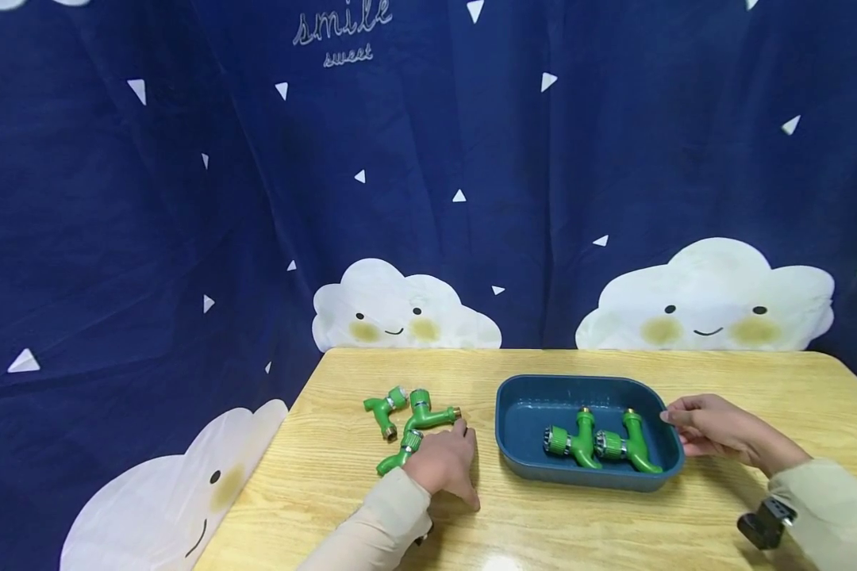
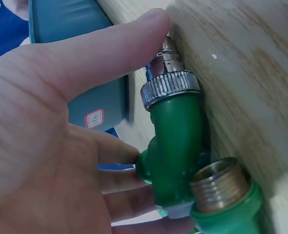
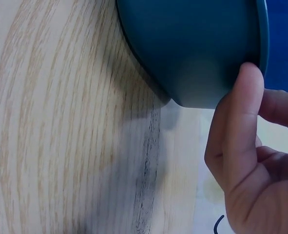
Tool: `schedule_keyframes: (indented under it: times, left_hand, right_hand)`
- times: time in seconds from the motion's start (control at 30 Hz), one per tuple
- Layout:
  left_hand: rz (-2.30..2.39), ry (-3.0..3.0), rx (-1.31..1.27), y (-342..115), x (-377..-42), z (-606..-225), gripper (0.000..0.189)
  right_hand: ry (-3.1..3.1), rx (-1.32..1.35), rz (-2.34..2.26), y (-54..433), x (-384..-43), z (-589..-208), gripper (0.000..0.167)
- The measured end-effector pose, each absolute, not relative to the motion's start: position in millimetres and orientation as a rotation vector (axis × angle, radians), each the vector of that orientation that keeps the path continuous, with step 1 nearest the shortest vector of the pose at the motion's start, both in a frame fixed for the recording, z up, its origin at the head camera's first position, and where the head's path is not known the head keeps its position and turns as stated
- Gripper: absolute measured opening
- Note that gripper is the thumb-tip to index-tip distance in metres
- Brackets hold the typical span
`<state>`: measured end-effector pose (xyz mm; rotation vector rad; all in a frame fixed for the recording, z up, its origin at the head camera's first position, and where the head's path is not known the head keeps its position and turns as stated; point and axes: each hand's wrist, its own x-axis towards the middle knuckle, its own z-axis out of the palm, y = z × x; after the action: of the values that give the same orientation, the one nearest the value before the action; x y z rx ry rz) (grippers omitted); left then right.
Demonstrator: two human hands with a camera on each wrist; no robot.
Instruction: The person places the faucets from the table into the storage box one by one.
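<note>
In the head view, my left hand (image 1: 444, 461) reaches over a green faucet (image 1: 400, 458) on the table. The left wrist view shows its thumb above the silver end of a green faucet (image 2: 175, 141) and its fingers extended along the side, the grasp not closed. Another faucet's brass thread (image 2: 220, 185) is close by. Two more green faucets, one on the left (image 1: 384, 412) and one with a brass tip (image 1: 423, 414), lie beside that hand. My right hand (image 1: 717, 428) pinches the right rim of a dark blue plastic tub (image 1: 536, 469).
Inside the tub lie two green faucets, a left one (image 1: 582, 442) and a right one (image 1: 634, 446). The wooden table (image 1: 543, 523) ends at a dark blue curtain (image 1: 428, 159) with white clouds. A small label (image 2: 94, 118) is on the tub's outside.
</note>
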<state>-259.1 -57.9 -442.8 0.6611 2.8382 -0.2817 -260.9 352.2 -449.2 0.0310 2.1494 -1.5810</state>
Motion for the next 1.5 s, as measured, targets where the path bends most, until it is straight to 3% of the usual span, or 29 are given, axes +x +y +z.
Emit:
schedule_keyframes:
  times: [0.83, 1.5]
  left_hand:
    - [-0.042, 2.913, 0.720, -74.4, -262.3, -449.4, 0.096]
    - [0.096, 3.014, 0.612, -77.7, -259.5, -434.4, 0.105]
  right_hand:
    - [2.174, 0.070, -1.556, 349.7, -259.9, -448.6, 0.023]
    - [2.160, 0.045, -1.572, 350.9, -260.5, -450.4, 0.022]
